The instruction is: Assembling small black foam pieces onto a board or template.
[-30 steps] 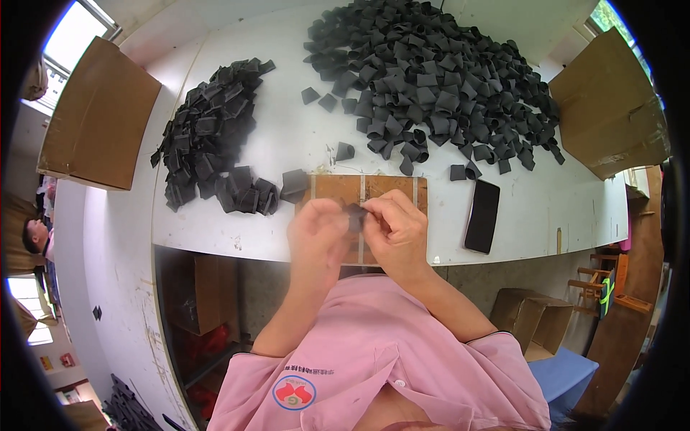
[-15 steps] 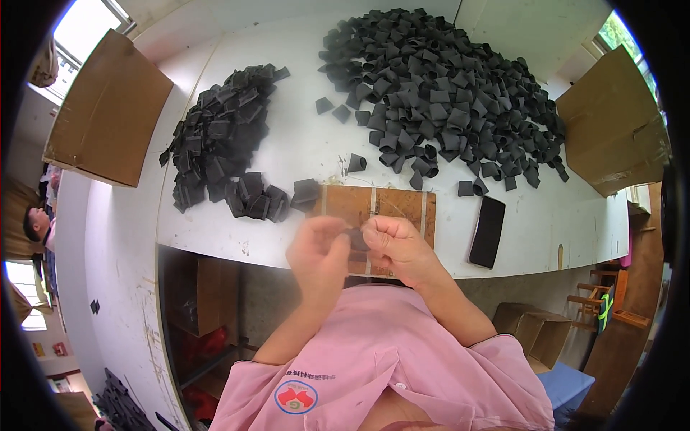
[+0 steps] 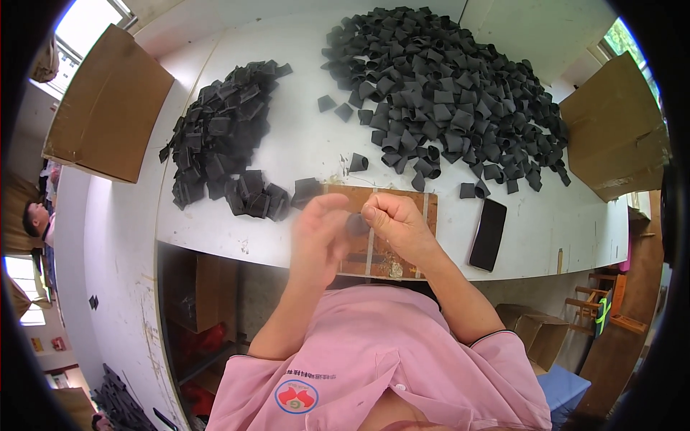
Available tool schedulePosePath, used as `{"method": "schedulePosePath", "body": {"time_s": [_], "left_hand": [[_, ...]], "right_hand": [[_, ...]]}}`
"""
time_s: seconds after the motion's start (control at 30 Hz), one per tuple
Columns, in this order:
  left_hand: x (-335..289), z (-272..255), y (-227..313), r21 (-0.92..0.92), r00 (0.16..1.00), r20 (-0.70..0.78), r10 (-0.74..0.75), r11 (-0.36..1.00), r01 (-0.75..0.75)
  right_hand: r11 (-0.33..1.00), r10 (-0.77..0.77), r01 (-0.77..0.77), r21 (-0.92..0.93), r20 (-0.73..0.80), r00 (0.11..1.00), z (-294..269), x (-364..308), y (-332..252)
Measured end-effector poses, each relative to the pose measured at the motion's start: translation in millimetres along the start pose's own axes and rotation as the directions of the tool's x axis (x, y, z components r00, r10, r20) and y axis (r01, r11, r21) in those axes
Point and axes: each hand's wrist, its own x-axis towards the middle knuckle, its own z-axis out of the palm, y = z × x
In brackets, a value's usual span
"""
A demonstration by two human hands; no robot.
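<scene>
A small dark grey fabric sleeve [image 3: 356, 224] is pinched between the thumb and fingers of my right hand [image 3: 401, 226], above the brown wooden board [image 3: 425, 248]. My left hand [image 3: 316, 231], a little blurred, is just left of the sleeve with its fingers apart and loosely bent; whether a fingertip touches the sleeve is hard to see. Close beyond my left hand lies a flat dark piece [image 3: 307, 191] at the board's far left corner. One loose sleeve [image 3: 358, 163] sits just past the board's far edge.
A big heap of dark grey sleeves [image 3: 445, 100] covers the far right of the white table [image 3: 295, 129]. On the left is a smaller pile of flatter dark pieces [image 3: 223, 129]. A black phone [image 3: 488, 234] lies right of the board. Cardboard boxes [image 3: 108, 108] flank both sides.
My left hand has moved up slightly and its fingers have spread from the sleeve. My right hand has risen a little, still pinching the sleeve, which shows more now.
</scene>
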Motion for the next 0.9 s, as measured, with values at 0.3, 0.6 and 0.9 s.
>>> {"method": "schedulePosePath", "body": {"time_s": [0.3,0.6,0.9], "left_hand": [[9.8,8.3,8.5,0.731,0.655,0.577,0.488,0.048,-0.681],[-2.8,25.0,0.8,0.311,0.849,-0.132,0.511,0.835,-0.454],[-4.1,31.8,-4.8,0.640,0.695,0.064,0.716,0.505,-0.579]], "right_hand": [[0.647,-0.605,0.396,-0.651,-0.123,0.787,12.8,-19.6,-19.6],[0.184,-0.767,0.413,-0.892,0.133,0.628,16.2,-10.5,-20.6],[0.538,-0.677,0.493,-0.684,-0.002,0.736,10.1,-17.8,-24.3]]}}
